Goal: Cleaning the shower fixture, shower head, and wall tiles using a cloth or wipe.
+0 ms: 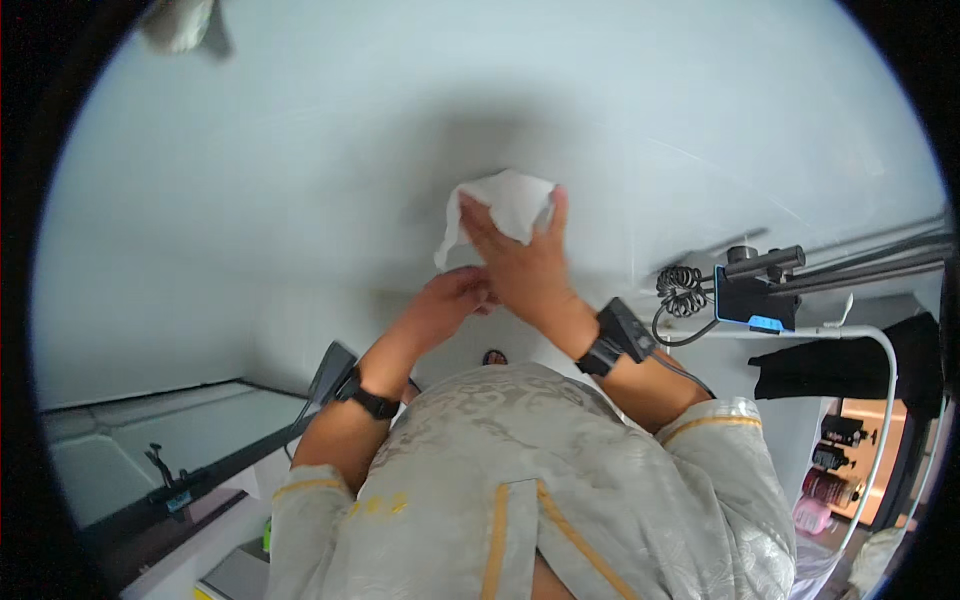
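Note:
My right hand spreads its thumb and fingers over a crumpled white cloth or tissue and holds it against a pale, smooth wall. One thin end of the white piece hangs down to the left of my fingers. Just below and to the left, my left hand has its fingers bent in close to the heel of the right hand. Whether the left fingers pinch anything is hidden and blurred. Each wrist wears a black strapped device with a cable.
At right, black pipe fittings with a coiled hose jut out above a white rail with a black cloth. Pump bottles stand in a lit niche. A black-framed glass panel and a black faucet are at left.

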Demonstrator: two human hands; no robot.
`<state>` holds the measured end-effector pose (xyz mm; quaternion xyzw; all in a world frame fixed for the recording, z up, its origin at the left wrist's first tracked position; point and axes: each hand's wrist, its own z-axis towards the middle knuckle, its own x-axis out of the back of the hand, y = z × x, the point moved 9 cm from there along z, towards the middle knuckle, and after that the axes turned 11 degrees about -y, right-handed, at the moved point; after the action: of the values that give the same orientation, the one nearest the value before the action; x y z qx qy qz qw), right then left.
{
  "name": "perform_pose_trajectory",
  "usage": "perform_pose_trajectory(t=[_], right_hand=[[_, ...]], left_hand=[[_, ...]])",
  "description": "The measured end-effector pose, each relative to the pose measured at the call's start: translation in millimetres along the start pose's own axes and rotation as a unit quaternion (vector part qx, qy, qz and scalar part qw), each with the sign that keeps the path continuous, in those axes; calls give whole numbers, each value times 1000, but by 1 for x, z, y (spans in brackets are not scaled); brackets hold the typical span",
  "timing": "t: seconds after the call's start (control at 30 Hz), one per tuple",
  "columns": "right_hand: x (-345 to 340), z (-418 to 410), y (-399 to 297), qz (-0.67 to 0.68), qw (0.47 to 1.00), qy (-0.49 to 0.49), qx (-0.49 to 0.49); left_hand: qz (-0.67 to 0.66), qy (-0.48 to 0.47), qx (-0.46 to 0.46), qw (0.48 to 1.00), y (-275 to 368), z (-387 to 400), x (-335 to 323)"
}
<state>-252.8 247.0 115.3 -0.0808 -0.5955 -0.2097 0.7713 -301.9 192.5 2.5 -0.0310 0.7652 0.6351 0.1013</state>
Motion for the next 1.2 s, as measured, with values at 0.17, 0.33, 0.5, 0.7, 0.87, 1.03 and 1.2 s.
perform_pose_trajectory(t=[0.17, 0.33, 0.5, 0.7, 0.87, 1.03, 1.2], right_hand=[[52, 7, 25, -44, 997, -8, 68], [76, 17, 22, -178, 973, 22, 148], [87, 28, 21, -103, 971, 35, 212], [88, 36, 17, 22, 976, 5, 218], [96, 43, 8, 96, 971, 21, 218], [107, 31, -23, 137, 938, -16, 317], [113, 9, -81, 106, 894, -37, 434]], left_hand=[[-188, 85, -51, 977, 19, 34, -7], [-242, 178, -64, 952, 41, 30, 20], [-231, 152, -93, 956, 69, 31, 29], [-173, 372, -365, 836, 90, 9, 45], [23, 421, -289, 860, 66, 16, 21], [-240, 302, -293, 875, 66, 35, 10], [-98, 371, -408, 829, 47, 14, 26]])
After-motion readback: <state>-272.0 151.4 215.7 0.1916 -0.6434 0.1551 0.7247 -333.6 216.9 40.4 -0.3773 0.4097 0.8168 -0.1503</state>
